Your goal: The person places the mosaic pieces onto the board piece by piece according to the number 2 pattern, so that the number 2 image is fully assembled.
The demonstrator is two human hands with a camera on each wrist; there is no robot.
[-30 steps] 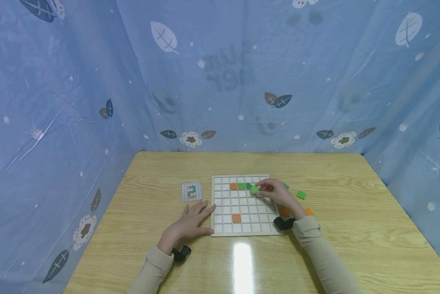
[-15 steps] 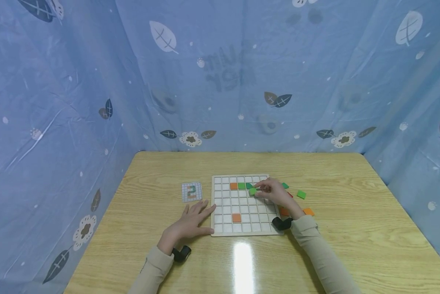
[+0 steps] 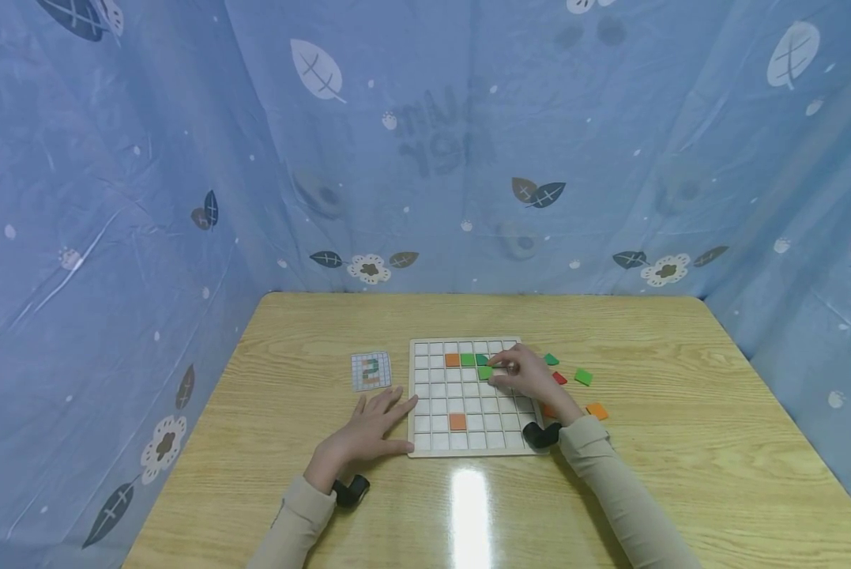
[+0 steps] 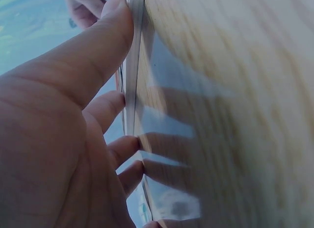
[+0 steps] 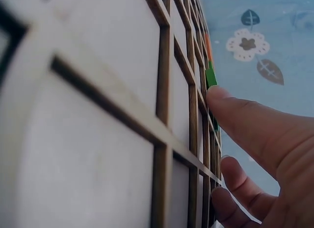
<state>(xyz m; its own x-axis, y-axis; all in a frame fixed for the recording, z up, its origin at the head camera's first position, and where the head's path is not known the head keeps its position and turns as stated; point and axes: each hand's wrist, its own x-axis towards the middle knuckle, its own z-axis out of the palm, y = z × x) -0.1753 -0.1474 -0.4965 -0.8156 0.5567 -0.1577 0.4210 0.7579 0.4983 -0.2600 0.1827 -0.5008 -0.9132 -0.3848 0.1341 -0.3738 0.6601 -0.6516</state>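
Note:
A white gridded board point(image 3: 437, 453) lies on the table. My right hand point(image 3: 532, 377) is over its upper right part, thumb and index fingertips at the right edge of a light green square tile point(image 3: 485, 373). This tile lies nearly flat over a cell just below a dark green tile point(image 3: 482, 360). The thumb overlaps the green in the right wrist view. My left hand point(image 3: 368, 431) is spread at the board's left side, thumb and fingertips touching the frame point(image 4: 131, 66).
An orange tile point(image 3: 452, 360) and a light green tile point(image 3: 467, 360) share the dark green one's row; another orange tile point(image 3: 457, 422) sits lower. A pattern card point(image 3: 371, 371) lies left. Right of the board are loose green point(image 3: 584, 377), red point(image 3: 559, 378) and orange point(image 3: 597, 411) tiles.
My right hand has moved slightly left and lowered the light green tile, which was tilted in the fingers, to lie nearly flat over a cell. The left hand has stayed put.

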